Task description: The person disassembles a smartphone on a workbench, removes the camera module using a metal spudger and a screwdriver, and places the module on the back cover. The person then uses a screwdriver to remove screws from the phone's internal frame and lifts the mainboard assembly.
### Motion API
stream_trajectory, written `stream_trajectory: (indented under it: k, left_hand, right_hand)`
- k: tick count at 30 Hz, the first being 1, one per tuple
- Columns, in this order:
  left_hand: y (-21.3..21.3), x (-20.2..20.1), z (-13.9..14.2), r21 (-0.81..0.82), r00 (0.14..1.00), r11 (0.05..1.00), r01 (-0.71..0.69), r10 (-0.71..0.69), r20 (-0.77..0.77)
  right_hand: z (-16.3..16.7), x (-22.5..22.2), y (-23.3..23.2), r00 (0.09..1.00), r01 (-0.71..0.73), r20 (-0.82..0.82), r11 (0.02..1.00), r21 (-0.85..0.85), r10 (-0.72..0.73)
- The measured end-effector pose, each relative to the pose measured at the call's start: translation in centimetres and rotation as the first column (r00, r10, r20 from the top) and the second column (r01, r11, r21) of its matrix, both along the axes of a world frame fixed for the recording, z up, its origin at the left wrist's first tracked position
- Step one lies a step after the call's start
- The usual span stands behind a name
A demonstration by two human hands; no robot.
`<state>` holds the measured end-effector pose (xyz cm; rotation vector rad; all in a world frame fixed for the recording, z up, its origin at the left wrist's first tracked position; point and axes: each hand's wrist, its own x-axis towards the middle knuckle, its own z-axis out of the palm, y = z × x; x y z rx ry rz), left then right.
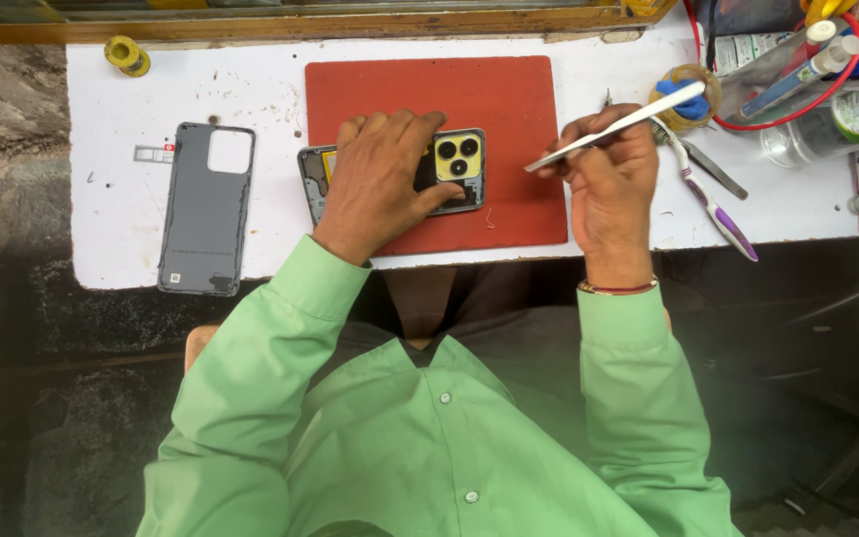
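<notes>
An opened smartphone [459,159] with its camera block showing lies across the red mat [509,99]. My left hand [380,179] presses down on its middle, covering most of it. Just right of the phone, my right hand [608,174] is closed on a thin white pry tool [618,124], tip pointing left above the mat. The phone's grey back cover [206,214] lies inside-up on the white table [111,229] to the left, apart from both hands.
A toothbrush [713,204] and metal tweezers [718,171] lie right of my right hand. Bottles and tubes in a red-rimmed holder [807,70] crowd the far right corner. A yellow solder spool [128,55] sits far left. A small SIM tray [154,153] lies by the cover.
</notes>
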<state>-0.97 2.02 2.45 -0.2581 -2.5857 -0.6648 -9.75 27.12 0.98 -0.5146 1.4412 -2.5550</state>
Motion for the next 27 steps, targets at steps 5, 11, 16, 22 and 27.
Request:
stream_trajectory:
  k: [5, 11, 16, 22, 27]
  left_hand:
    - [0.7, 0.3, 0.2, -0.03, 0.998, 0.999, -0.027, 0.026, -0.061]
    - [1.6, 1.0, 0.8, -0.007, 0.997, 0.999, -0.045, 0.045, -0.057]
    - [2.5, 1.8, 1.1, 0.029, 0.997, 0.999, -0.039, 0.041, -0.064]
    - [2.8, 2.1, 1.6, 0.002, 0.995, 1.0, -0.03, 0.03, -0.093]
    - [3.2, 2.3, 1.6, -0.027, 0.997, 0.999, -0.043, 0.041, -0.07]
  right_hand:
    - [0.1, 1.1, -1.3, 0.979, -0.053, -0.198, 0.998, 0.025, 0.056]
    - [0.8, 2.6, -1.1, 0.911, 0.045, -0.412, 0.988, 0.146, 0.019]
    - [1.5, 3.1, -0.8, 0.845, 0.072, -0.524, 0.948, 0.31, 0.107]
    - [3.0, 3.2, -0.9, 0.699, 0.169, -0.69, 0.895, 0.413, 0.187]
    - [5.4, 2.2, -1.2, 0.475, 0.316, -0.823, 0.813, 0.49, 0.311]
